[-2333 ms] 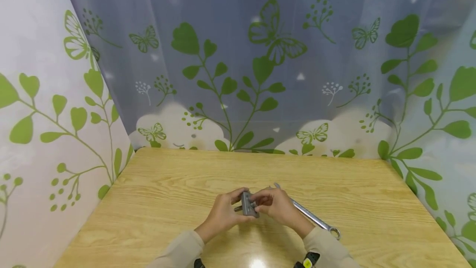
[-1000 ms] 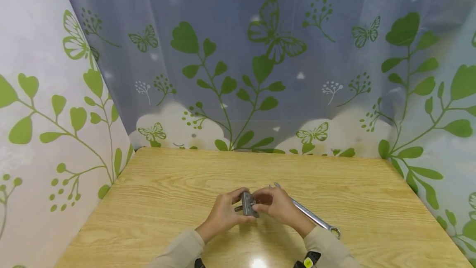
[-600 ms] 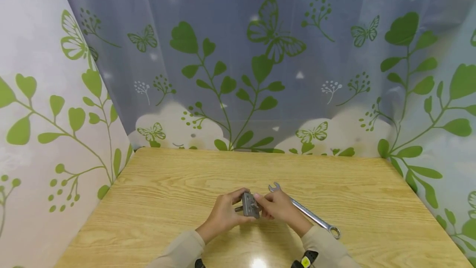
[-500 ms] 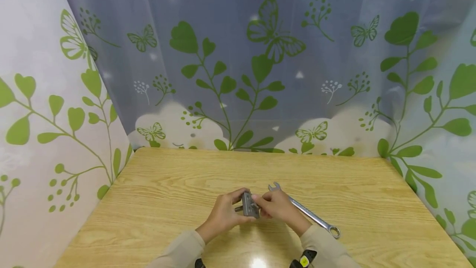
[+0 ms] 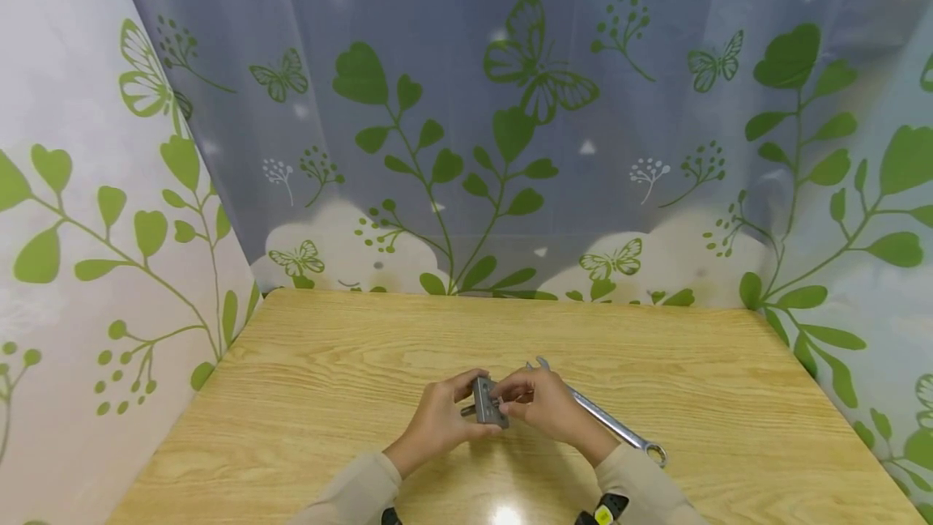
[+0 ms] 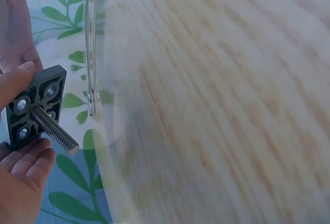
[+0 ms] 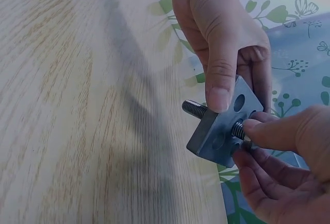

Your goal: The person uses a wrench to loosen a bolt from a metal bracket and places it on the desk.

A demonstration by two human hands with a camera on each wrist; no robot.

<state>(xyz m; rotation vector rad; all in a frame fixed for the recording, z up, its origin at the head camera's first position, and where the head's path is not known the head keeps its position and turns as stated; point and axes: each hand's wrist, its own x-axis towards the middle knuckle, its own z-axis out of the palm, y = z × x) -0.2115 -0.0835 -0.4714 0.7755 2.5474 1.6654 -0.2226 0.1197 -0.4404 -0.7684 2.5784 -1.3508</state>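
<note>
Grey square plate and threaded rod are up off the wooden table, between the two hands. The plate stands tipped, not flat, and the rod goes right through its middle. A long bit of rod pokes out on one side and a short bit on the other.

The left hand grips the plate by two opposite edges, thumb on one and fingers on the other. The right hand pinches the short end of the rod with its thumb and fingertips. There may be a small nut in that pinch too, but the fingertips hide too much to be sure.

A few things could go wrong. The left hand has just the edges to hold, so if those fingers go loose, the plate could slip and bang on the table. If the right hand twists harder than the left hand grips, the whole plate could spin round. If the rod is pushed crooked, it could lean in its hole and get stuck. And if there is a nut, a weak pinch could let it fall and roll away.

The silver combination wrench lies on the table just past the right hand. A careless bump from that arm could knock it.
</note>
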